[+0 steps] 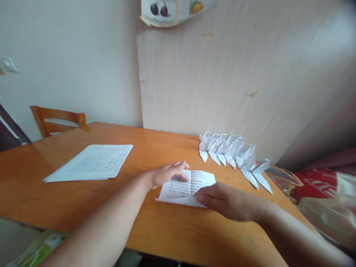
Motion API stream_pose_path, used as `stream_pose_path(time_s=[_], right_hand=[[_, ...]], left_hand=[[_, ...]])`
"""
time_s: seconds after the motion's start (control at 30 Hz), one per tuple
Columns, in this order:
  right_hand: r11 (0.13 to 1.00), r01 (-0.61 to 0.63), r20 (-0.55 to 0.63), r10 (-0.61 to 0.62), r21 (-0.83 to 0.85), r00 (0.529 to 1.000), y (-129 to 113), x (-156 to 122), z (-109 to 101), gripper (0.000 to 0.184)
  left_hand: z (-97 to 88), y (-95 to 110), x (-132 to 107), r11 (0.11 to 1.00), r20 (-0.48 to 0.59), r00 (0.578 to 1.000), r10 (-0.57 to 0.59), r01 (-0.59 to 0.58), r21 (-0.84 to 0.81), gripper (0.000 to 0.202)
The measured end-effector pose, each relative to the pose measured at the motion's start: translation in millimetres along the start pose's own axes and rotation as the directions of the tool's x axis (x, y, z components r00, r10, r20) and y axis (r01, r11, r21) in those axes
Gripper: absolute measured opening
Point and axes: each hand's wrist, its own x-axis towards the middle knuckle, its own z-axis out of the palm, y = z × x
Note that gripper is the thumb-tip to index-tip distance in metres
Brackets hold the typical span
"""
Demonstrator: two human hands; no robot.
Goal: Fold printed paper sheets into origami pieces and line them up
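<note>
Head view, so it's a look down past both forearms. The printed sheet point(184, 190) is flat-ish on the table point(83, 207), right between the two grips: partly under the left grip point(170, 175) and just left of the right grip point(226, 202). Left one has its fingers loosely spread over the far left part of the paper, not pinching anything. Right one has thumb and fingers close together at the near right edge, but honestly the hand's own back blocks it, so I can't tell if paper is actually pinched in there.

What could go wrong, imo: the left grip looks like it's barely bearing down, so a sideways push from the right grip could skid or twist the sheet. The near edge looks turned up a bit too, and uneven pressure there could leave a crooked crease. A wide swing outward might also brush the row of folded paper pieces point(232, 148) beyond the right grip.

As for how it points: print lines run left to right between the grips, one crease runs away from the wearer, and the long axis seems to go side to side, though the squashed angle makes that a maybe.
</note>
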Motion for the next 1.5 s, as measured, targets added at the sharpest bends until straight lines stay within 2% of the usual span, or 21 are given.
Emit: stream_pose_path(time_s=[0.1,0.13,0.2,0.27,0.3,0.4,0.5,0.6,0.67,0.73,0.8,0.87,0.9,0.97,1.03,1.1,1.2,1.3,1.37,1.5], right_hand=[[0.993,-0.023,0.089,0.012,0.114,0.996,17.9,18.9,-15.5,0.049],[0.988,-0.037,0.071,0.026,0.151,0.997,24.6,24.3,-20.2,0.048],[0.983,-0.032,0.026,0.028,0.180,0.999,37.2,33.3,-28.1,0.042],[0.972,-0.040,-0.014,0.045,0.231,0.999,47.7,40.1,-33.4,0.039],[0.952,-0.066,0.014,0.065,0.298,0.998,52.0,42.8,-34.8,0.039],[0.824,-0.176,0.134,0.122,0.538,0.983,61.5,49.6,-34.0,0.039],[0.747,-0.203,0.143,0.145,0.633,0.979,68.4,54.1,-30.0,0.037],[0.781,-0.175,0.094,0.149,0.599,0.984,73.4,56.1,-29.1,0.037],[0.859,-0.168,-0.017,0.201,0.484,0.979,74.9,55.9,-31.1,0.038],[0.935,-0.199,-0.246,0.276,0.295,0.929,73.2,53.8,-33.3,0.040],[0.966,-0.243,-0.529,0.254,0.092,0.810,66.6,48.9,-33.0,0.040],[0.965,-0.240,-0.745,0.081,-0.108,0.662,54.9,40.9,-27.9,0.035],[0.955,-0.203,-0.772,-0.039,-0.215,0.634,47.7,36.2,-23.2,0.033],[0.924,-0.070,-0.705,-0.236,-0.376,0.668,33.3,26.9,-10.4,0.028],[0.884,0.013,-0.608,-0.332,-0.467,0.722,23.1,20.2,5.1,0.027],[0.871,0.039,-0.526,-0.331,-0.491,0.783,19.7,17.4,20.4,0.028],[0.876,0.032,-0.464,-0.285,-0.481,0.839,25.1,19.5,38.0,0.029],[0.886,0.001,-0.440,-0.231,-0.464,0.868,32.3,23.7,46.8,0.031],[0.888,-0.015,-0.441,-0.213,-0.460,0.872,33.6,25.5,48.4,0.033],[0.903,-0.019,-0.417,-0.179,-0.430,0.891,31.8,26.3,46.5,0.032]], left_hand=[[-11.7,0.0,1.8,0.996,-0.192,0.981,-0.004,-0.012,-0.083,0.078],[-15.4,0.8,2.2,0.996,-0.287,0.958,0.020,-0.045,-0.081,0.079],[-20.8,3.4,2.4,0.993,-0.461,0.884,0.078,-0.108,-0.039,0.077],[-22.4,6.5,1.6,0.991,-0.536,0.837,0.108,-0.137,-0.013,0.076],[-21.5,7.9,1.0,0.992,-0.535,0.840,0.093,-0.123,-0.020,0.076],[-14.0,10.8,-1.3,0.998,-0.444,0.896,-0.026,-0.002,-0.062,0.074],[-4.8,10.3,-2.7,0.996,-0.360,0.928,-0.089,0.074,-0.056,0.066],[-0.2,5.1,-1.5,0.992,-0.316,0.941,-0.122,0.130,0.002,0.063],[0.1,0.5,0.5,0.986,-0.322,0.938,-0.130,0.156,0.056,0.057],[-0.2,-2.9,2.6,0.982,-0.352,0.927,-0.132,0.172,0.083,0.052],[0.1,-4.0,4.3,0.983,-0.368,0.919,-0.140,0.175,0.063,0.050],[1.2,-3.4,5.6,0.985,-0.375,0.916,-0.144,0.169,0.034,0.048],[1.8,-2.9,6.1,0.985,-0.380,0.914,-0.144,0.168,0.032,0.047],[2.6,-3.2,7.2,0.982,-0.404,0.905,-0.133,0.175,0.069,0.046],[2.3,-6.3,8.6,0.975,-0.431,0.895,-0.114,0.185,0.124,0.046],[1.0,-12.2,10.1,0.965,-0.452,0.888,-0.085,0.186,0.183,0.048],[-1.4,-20.9,11.5,0.931,-0.508,0.861,0.033,0.159,0.329,0.050],[0.2,-20.1,9.3,0.784,-0.530,0.812,0.245,0.156,0.601,0.051],[5.8,-13.6,5.7,0.652,-0.449,0.823,0.349,0.131,0.747,0.048],[25.0,-0.8,-0.8,0.547,-0.159,0.906,0.392,-0.090,0.832,0.038]])
